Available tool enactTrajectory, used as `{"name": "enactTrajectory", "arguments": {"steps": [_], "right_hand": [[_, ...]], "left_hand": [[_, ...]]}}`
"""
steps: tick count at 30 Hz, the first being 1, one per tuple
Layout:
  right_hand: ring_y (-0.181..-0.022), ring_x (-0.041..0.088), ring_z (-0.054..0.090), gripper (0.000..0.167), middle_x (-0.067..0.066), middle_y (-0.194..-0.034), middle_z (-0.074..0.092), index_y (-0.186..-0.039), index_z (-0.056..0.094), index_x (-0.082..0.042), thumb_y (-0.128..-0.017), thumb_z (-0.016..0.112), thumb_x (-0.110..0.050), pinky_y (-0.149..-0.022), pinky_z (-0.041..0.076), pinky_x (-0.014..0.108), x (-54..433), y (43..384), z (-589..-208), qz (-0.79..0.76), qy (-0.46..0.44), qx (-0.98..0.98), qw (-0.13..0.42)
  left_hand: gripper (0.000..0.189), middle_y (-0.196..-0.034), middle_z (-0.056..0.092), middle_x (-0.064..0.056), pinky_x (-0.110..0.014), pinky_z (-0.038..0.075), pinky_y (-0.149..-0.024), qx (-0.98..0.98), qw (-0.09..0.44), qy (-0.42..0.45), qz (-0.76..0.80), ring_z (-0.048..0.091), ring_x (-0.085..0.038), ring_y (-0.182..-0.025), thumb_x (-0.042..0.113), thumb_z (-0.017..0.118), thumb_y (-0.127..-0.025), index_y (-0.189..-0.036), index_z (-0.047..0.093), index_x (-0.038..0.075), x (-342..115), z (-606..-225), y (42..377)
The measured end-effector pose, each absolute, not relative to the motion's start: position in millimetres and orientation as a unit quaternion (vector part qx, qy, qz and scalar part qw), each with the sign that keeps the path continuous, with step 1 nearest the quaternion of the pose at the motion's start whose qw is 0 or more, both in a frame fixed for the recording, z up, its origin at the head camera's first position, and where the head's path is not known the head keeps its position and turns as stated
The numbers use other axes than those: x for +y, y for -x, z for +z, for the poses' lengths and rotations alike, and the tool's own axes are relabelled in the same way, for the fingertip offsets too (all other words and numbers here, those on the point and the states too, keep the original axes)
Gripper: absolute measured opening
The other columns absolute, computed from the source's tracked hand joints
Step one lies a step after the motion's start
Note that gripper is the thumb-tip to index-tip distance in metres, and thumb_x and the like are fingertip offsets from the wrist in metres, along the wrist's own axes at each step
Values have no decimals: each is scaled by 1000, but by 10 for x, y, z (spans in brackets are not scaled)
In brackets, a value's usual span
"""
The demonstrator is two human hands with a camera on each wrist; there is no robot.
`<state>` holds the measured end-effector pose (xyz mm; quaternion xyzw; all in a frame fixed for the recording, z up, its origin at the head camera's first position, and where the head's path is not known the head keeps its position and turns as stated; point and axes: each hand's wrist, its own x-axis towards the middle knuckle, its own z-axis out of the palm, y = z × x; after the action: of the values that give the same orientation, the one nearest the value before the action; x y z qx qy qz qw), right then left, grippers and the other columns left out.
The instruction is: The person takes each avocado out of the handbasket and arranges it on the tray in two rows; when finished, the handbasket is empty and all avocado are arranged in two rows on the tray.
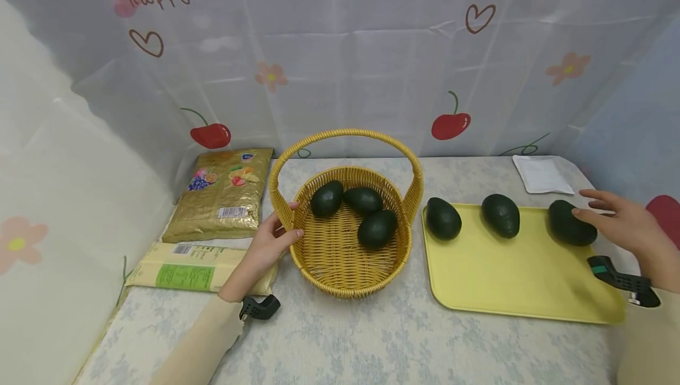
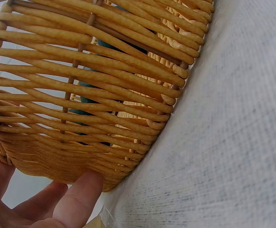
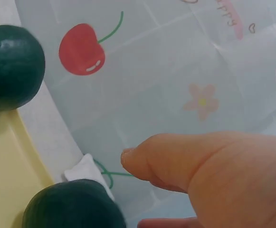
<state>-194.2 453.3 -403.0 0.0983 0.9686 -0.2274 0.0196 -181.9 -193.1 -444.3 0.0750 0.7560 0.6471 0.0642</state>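
A round yellow wicker basket (image 1: 340,279) with a tall arched handle stands mid-table with three dark green avocados inside, one of them the front avocado (image 1: 377,229). My left hand (image 1: 271,243) holds the basket's left side at the handle base. In the left wrist view, the thumb (image 2: 80,199) lies against the woven wall (image 2: 80,118). Three more avocados lie along the far edge of a yellow tray (image 1: 510,279): left (image 1: 443,218), middle (image 1: 500,215) and right (image 1: 571,222). My right hand (image 1: 627,222) is beside the right avocado, thumb and fingers apart, holding nothing.
Left of the basket lie a gold fruit-printed bag (image 1: 223,196) and a pale packet (image 1: 186,267) with a green label. A small white packet (image 1: 542,174) lies behind the tray. A printed curtain (image 1: 340,78) hangs behind the patterned tablecloth (image 1: 329,343).
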Motion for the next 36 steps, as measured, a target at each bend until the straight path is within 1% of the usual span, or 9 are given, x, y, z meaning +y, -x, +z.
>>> {"name": "enactTrajectory", "arguments": {"steps": [5,6,7,14,19,30,32,34,36], "right_hand": [[-117,65,39,67,49,-140,33,-157,28,3,-105,50,-35,-86,42,76,4331,1834,-3833,-216,-96,972,-10],[-117,66,39,66,50,-141,32,-151,28,12,-105,52,-28,-92,39,78,4277,1812,-3769,-214,-97,972,-6],[-116,66,39,65,50,-140,32,-151,28,12,-105,51,-27,-91,39,78,4249,1791,-3742,-211,-93,973,-11],[-117,66,36,64,47,-147,27,-151,27,13,-105,52,-24,-91,39,78,4151,1757,-3649,-204,-79,976,-11],[-117,64,37,62,47,-144,31,-148,32,14,-104,55,-23,-89,42,77,4062,1749,-3600,-200,-53,978,-18],[-119,59,50,63,38,-146,42,-152,39,2,-102,60,-30,-85,44,73,3774,1727,-3532,-220,44,974,-18],[-118,56,54,62,35,-146,46,-151,43,-1,-100,63,-29,-83,54,58,3681,1718,-3497,-223,69,972,-12],[-116,51,58,60,32,-146,48,-151,46,-4,-99,66,-28,-79,57,38,3574,1697,-3458,-234,93,968,-5],[-113,26,67,59,28,-145,52,-149,50,-7,-97,70,-25,-74,52,19,3470,1662,-3424,-244,121,962,-10]], "left_hand": [[61,-148,49,-25,-30,59,-83,756,66,-76,647,59,-39,-125,7,63,-96,-153,43,12,-1935,-4446,1820],[61,-148,49,-25,-30,59,-83,756,65,-78,647,59,-40,-125,7,63,-96,-153,42,12,-1935,-4446,1821],[61,-148,49,-25,-30,59,-83,756,63,-81,646,59,-40,-126,7,63,-97,-153,42,12,-1935,-4447,1820],[60,-149,48,-26,-28,58,-83,757,58,-91,644,58,-43,-127,6,62,-97,-153,42,10,-1933,-4449,1822],[60,-148,49,-27,-29,59,-83,758,57,-90,643,58,-44,-127,6,62,-97,-153,42,10,-1939,-4458,1824],[61,-147,50,-27,-29,58,-83,762,60,-79,640,58,-43,-127,7,63,-96,-153,43,12,-1933,-4443,1832],[61,-146,51,-26,-29,58,-83,763,59,-78,639,58,-42,-127,7,64,-96,-153,43,12,-1931,-4435,1830],[61,-146,51,-26,-29,58,-84,764,59,-77,638,58,-42,-126,7,64,-96,-153,43,12,-1929,-4429,1825],[61,-147,51,-26,-29,58,-83,763,59,-77,639,58,-42,-126,7,63,-96,-153,43,12,-1929,-4426,1819]]}}
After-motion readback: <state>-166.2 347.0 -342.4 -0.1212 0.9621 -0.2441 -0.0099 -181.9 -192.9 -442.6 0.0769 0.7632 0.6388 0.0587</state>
